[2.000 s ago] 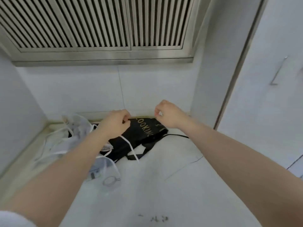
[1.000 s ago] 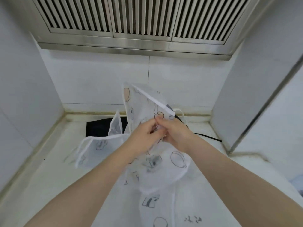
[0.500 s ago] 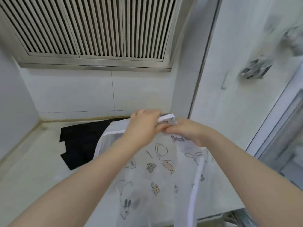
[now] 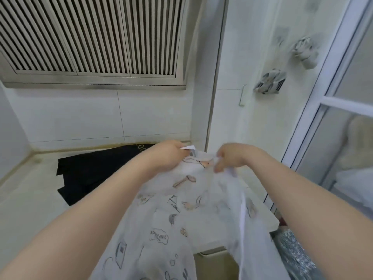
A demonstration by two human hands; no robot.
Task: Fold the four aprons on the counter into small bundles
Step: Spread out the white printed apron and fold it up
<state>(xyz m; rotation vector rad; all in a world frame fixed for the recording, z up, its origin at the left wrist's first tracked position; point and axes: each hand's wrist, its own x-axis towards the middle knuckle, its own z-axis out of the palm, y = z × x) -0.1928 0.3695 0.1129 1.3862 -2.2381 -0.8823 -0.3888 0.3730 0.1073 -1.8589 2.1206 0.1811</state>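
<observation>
Now spreads the white printed apron (image 4: 177, 217) wider at frame centre than half a second ago, left hand (image 4: 167, 156) and right hand (image 4: 232, 158) pinching its top edge apart, black apron (image 4: 90, 170) flat on counter (image 4: 24, 199) mid-left; likely first fold pending.
</observation>
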